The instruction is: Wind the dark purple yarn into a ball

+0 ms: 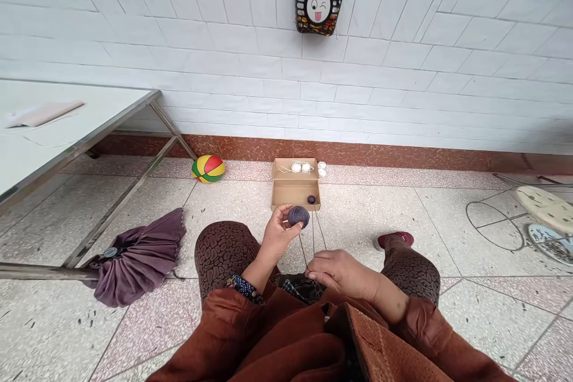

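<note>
My left hand (278, 233) is closed around a dark grey ball of yarn (298, 217), thumb in front and fingers behind. A strand runs down from this ball to my right hand (342, 273), whose fingers are pinched on the yarn over my lap. Two more strands reach from near my right hand toward the cardboard box (295, 194) on the floor. In the box's front part lies a small dark purple yarn ball (311, 199). White yarn balls (301, 166) rest on its rear part, and others (322, 169) sit just beside it on the right.
A colourful ball (208, 168) lies by the wall. Left are a white-topped table (67, 125) with metal legs and a folded purple umbrella (138, 256). A stool (544, 206) stands at right. A black basket (319, 5) hangs on the tiled wall.
</note>
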### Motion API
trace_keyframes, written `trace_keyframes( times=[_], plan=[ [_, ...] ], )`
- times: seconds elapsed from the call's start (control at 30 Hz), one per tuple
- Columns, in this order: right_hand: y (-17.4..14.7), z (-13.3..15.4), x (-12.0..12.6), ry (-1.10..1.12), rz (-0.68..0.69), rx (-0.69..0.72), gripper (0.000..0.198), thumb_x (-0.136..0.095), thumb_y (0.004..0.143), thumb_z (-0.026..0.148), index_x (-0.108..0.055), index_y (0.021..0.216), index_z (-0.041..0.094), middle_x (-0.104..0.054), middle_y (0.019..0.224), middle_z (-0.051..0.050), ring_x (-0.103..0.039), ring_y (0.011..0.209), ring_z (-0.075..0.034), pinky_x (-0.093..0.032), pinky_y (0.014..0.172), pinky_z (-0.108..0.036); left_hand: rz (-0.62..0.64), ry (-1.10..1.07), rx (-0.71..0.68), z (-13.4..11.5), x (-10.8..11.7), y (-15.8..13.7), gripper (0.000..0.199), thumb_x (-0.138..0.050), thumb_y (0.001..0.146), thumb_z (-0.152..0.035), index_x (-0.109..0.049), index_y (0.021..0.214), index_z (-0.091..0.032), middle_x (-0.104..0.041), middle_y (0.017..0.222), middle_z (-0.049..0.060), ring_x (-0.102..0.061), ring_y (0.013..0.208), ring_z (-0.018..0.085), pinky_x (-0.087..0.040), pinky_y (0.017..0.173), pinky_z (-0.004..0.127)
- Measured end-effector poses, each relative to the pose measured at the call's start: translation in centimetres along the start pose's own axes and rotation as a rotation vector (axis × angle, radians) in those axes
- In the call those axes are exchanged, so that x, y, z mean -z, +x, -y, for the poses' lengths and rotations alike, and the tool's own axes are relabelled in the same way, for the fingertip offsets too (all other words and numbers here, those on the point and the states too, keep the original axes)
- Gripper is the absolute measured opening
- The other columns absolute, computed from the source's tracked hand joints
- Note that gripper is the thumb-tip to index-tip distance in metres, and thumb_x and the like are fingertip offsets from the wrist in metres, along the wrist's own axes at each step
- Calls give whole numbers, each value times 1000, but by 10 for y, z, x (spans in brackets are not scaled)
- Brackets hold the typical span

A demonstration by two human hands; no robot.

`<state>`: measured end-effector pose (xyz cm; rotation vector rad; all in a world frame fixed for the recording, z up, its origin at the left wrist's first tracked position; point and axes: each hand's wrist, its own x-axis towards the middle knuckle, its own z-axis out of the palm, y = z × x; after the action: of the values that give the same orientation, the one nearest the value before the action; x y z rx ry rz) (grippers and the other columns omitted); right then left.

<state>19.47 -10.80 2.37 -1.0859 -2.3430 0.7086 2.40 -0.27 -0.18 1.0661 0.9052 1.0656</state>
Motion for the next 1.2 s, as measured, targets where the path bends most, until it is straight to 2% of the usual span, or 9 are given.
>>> trace_keyframes(
  times=[0.13,0.23,0.33,0.53,0.7,0.83,0.97,1.1,1.2],
  plan=[
    [25,-3,51,14,-292,-7,32,-39,105,37,-65,95,22,-67,86,-5,-62,80,-18,-48,74,-29,212,97,-33,0,-6,-3,68,-81,62,-18,-53,123,-22,-63,105,5,-61,93,18,-46,86,32],
    [42,-32,63,33,-509,-183,28,-44,102,39,-63,90,22,-65,85,-5,-61,80,-19,-47,76,-30,432,44,-45,-3,-12,-11,74,-80,65,-18,-49,132,-24,-62,106,5,-59,93,18,-44,88,33],
    [46,-62,39,90,-499,-285,31,-43,101,40,-60,84,21,-62,78,-3,-59,74,-18,-46,71,-29,440,-97,-43,-7,-14,-10,74,-80,68,-22,-48,135,-26,-62,110,5,-58,101,20,-43,91,32],
    [37,-67,-26,110,-309,-285,29,-41,103,35,-58,84,21,-61,77,-3,-59,74,-18,-46,71,-28,101,-237,-53,-10,-11,29,57,-78,71,-25,-55,123,-25,-61,112,3,-57,104,17,-42,94,29],
    [38,-40,-10,21,-177,-108,25,-42,104,33,-62,93,22,-65,86,-5,-62,80,-19,-47,75,-29,20,-132,-51,11,-7,41,59,-78,70,-23,-52,123,-25,-61,110,3,-59,101,17,-44,93,31],
    [49,-23,29,-16,-215,-55,24,-44,103,34,-65,100,22,-67,90,-6,-63,83,-19,-48,76,-29,96,-63,-17,26,-3,32,67,-80,69,-22,-47,127,-23,-62,107,4,-60,98,17,-44,92,31],
    [66,-38,57,101,-447,-146,22,-48,101,34,-66,97,22,-69,90,-4,-63,84,-18,-48,79,-29,314,-9,-11,24,0,26,73,-81,68,-24,-45,131,-24,-60,106,4,-58,96,18,-44,88,31],
    [72,-75,47,163,-583,-345,21,-50,97,34,-64,88,20,-66,82,-2,-60,75,-16,-46,72,-27,491,-57,-48,9,-3,20,78,-80,71,-29,-43,139,-26,-58,110,5,-57,95,17,-44,85,30],
    [63,-90,16,177,-485,-430,22,-48,98,31,-63,87,20,-65,78,-1,-61,73,-17,-46,71,-27,433,-164,-57,2,-6,18,78,-80,71,-30,-43,140,-26,-59,113,6,-57,102,19,-44,89,31]
  ],
)
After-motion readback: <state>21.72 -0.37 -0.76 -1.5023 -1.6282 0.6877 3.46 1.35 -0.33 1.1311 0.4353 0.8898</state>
